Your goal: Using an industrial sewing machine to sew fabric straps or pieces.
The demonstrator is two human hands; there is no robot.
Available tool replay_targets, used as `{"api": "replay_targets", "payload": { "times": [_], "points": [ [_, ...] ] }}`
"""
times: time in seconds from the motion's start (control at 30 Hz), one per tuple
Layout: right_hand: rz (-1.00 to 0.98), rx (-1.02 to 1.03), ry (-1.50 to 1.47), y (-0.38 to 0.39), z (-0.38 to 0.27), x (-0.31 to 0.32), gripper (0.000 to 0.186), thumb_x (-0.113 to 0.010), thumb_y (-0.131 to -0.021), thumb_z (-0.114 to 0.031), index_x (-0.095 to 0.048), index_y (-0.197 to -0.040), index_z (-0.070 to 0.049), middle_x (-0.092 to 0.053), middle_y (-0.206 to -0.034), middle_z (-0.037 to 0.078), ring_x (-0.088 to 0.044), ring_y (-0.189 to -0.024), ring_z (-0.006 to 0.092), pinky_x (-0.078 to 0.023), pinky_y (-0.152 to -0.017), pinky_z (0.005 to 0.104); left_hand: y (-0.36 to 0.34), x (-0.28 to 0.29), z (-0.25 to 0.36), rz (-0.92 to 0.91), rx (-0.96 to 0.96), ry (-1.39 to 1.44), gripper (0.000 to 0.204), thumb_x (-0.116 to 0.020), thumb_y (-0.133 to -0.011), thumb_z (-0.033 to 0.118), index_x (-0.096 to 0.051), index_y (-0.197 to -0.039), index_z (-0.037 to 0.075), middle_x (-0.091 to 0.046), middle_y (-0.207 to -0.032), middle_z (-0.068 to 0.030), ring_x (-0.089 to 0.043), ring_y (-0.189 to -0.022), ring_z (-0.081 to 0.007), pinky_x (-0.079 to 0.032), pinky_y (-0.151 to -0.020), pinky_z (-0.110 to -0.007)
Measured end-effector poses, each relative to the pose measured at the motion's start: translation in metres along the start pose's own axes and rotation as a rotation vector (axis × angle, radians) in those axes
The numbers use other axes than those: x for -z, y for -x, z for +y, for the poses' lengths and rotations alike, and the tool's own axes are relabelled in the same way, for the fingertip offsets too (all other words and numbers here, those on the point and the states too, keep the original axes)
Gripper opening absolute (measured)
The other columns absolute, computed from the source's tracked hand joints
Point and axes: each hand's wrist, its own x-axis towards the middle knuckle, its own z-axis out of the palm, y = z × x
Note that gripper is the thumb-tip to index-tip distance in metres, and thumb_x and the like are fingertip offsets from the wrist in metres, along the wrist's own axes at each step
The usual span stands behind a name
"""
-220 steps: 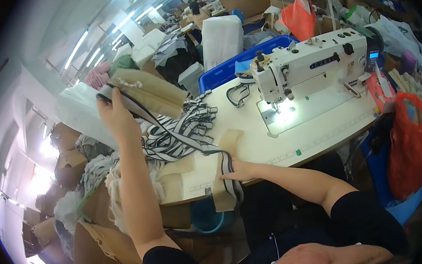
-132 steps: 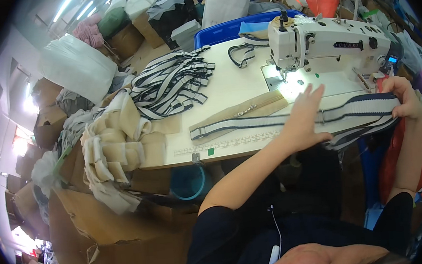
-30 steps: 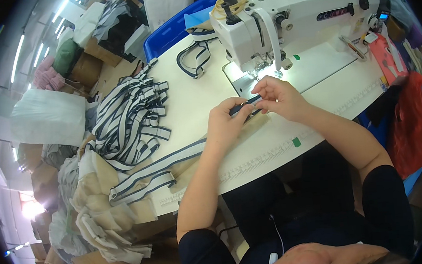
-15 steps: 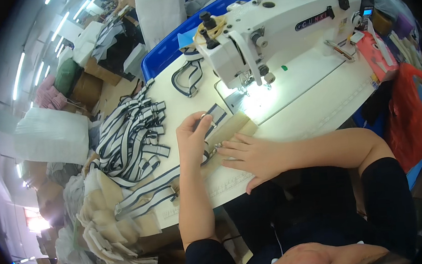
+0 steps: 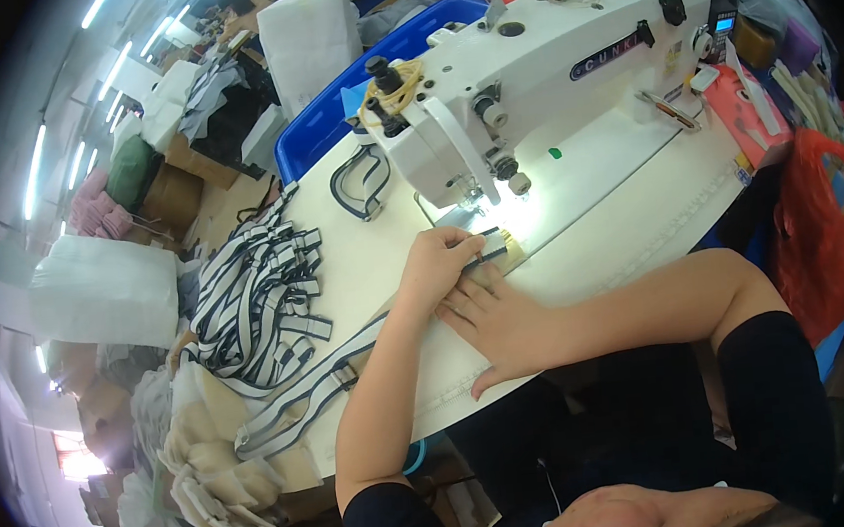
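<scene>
My left hand [image 5: 435, 270] pinches the end of a white strap with dark navy edges [image 5: 324, 377], close to the lit needle area of a white sewing machine [image 5: 567, 85]. The strap's tail trails down to the left across the table and passes under my left forearm. A small beige piece [image 5: 513, 243] lies at the strap's end, beside the needle plate. My right hand [image 5: 506, 324] lies flat with fingers apart just below the left one, fingertips near the strap. Part of the strap is hidden under my hands.
A heap of striped straps [image 5: 257, 303] covers the table's left side; one looped strap [image 5: 362, 183] lies nearer the machine. Beige fabric pieces [image 5: 206, 438] hang over the left edge. Behind stands a blue bin [image 5: 297, 149]. A red bag [image 5: 826, 238] hangs at the right.
My left hand has carried the strap end rightward to the needle area, with the beige piece beside it. My right hand has shifted slightly, staying spread.
</scene>
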Motion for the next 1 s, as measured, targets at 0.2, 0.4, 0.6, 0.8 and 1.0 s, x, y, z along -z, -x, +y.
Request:
{"api": "replay_targets", "payload": {
  "times": [0.2,0.4,0.6,0.8,1.0],
  "points": [
    [-0.018,-0.005,-0.013,-0.004,0.003,-0.003,0.112,-0.045,-0.079,-0.077,-0.024,-0.143,0.011,-0.025,-0.147,0.033,-0.02,-0.139,0.0465,-0.014,-0.109,0.0642,-0.015,-0.009,-0.002,0.046,-0.009,-0.214,0.03,-0.068,-0.081,0.024,-0.068,-0.094,-0.003,-0.068,-0.079,-0.014,-0.06,-0.064,-0.0184,-0.048,-0.062,-0.032],
    [-0.036,0.002,-0.042,-0.004,0.006,-0.002,0.11,-0.044,-0.08,-0.077,-0.025,-0.142,0.012,-0.028,-0.146,0.032,-0.021,-0.138,0.0467,-0.016,-0.108,0.0654,-0.008,-0.015,0.0,0.148,-0.12,-0.183,0.029,-0.068,-0.08,0.023,-0.063,-0.099,0.001,-0.07,-0.089,-0.0176,-0.067,-0.081,-0.026,-0.051,-0.073,-0.035],
    [-0.004,0.008,-0.031,-0.004,0.003,-0.005,0.109,-0.045,-0.08,-0.076,-0.029,-0.141,0.012,-0.031,-0.145,0.031,-0.023,-0.137,0.0468,-0.016,-0.107,0.0669,-0.006,-0.019,-0.002,0.202,-0.153,-0.244,0.027,-0.068,-0.08,0.023,-0.064,-0.1,0.006,-0.07,-0.086,-0.0163,-0.067,-0.077,-0.0274,-0.051,-0.071,-0.036],
    [-0.015,0.019,-0.001,-0.006,0.002,-0.004,0.103,-0.046,-0.081,-0.074,-0.035,-0.139,0.01,-0.033,-0.143,0.03,-0.023,-0.137,0.0479,-0.013,-0.107,0.0694,0.001,-0.022,0.008,0.174,-0.104,-0.277,0.024,-0.066,-0.079,0.022,-0.063,-0.099,0.009,-0.068,-0.079,-0.0132,-0.065,-0.067,-0.0274,-0.049,-0.063,-0.037],
    [0.008,0.016,0.01,-0.005,0.001,-0.01,0.1,-0.048,-0.08,-0.073,-0.038,-0.138,0.008,-0.035,-0.142,0.031,-0.024,-0.136,0.0484,-0.011,-0.107,0.0707,0.003,-0.031,0.014,0.21,-0.093,-0.381,0.018,-0.066,-0.079,0.019,-0.062,-0.093,0.008,-0.064,-0.075,-0.0109,-0.062,-0.07,-0.03,-0.049,-0.064,-0.039]
  ]
}}
